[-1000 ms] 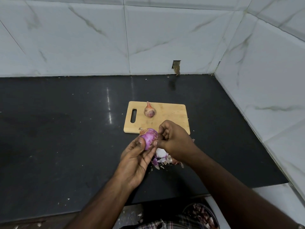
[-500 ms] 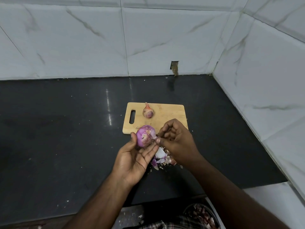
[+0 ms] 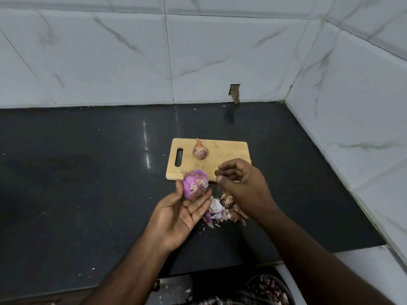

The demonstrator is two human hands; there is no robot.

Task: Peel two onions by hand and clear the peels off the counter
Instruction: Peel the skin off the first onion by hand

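Change: whereas half a second ago the right hand [image 3: 241, 183] pinched at the onion [image 3: 195, 187], it now sits apart at its 3 o'clock, fingers curled; whether they hold a scrap, I cannot tell.
Left hand [image 3: 178, 214]: cradles the mostly purple onion on fingers and thumb.
Peels [image 3: 224, 211]: heaped at the onion's 5 o'clock.
Second onion [image 3: 200, 150]: unpeeled on the cutting board [image 3: 226, 155], at 12 o'clock.
Meaning: first onion probably nearly done.

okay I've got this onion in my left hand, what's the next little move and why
Probably bring the right hand back to pinch off the dry skin still clinging to the onion in your left hand. Brownish patches remain, and the right fingers are curled beside it.
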